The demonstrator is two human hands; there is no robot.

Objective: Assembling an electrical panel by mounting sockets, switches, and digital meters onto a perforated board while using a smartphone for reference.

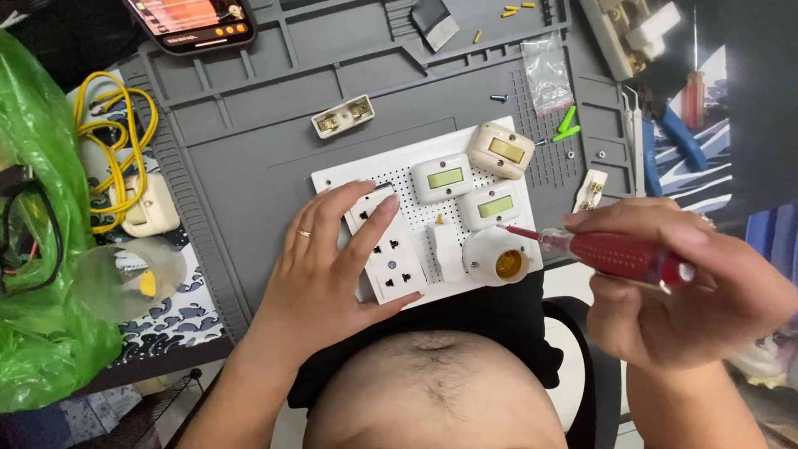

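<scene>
A white perforated board (399,171) lies on a grey work mat (249,141). It carries a white multi-socket block (391,254), two white switches (442,177) with green windows, a beige switch (500,150), a white plug (446,249) and a white lamp holder (500,259). My left hand (328,266) lies flat on the board with its fingers around the socket block. My right hand (686,283) grips a red-handled screwdriver (619,254), whose tip points at the lamp holder's top edge.
A phone (193,21) lies at the mat's top left. Yellow wire (112,137), a beige fitting (151,208), a clear cup (129,278) and a green plastic bag (37,241) sit left. A small terminal block (342,115), a plastic bag (547,73), screws and pliers (665,141) lie further back.
</scene>
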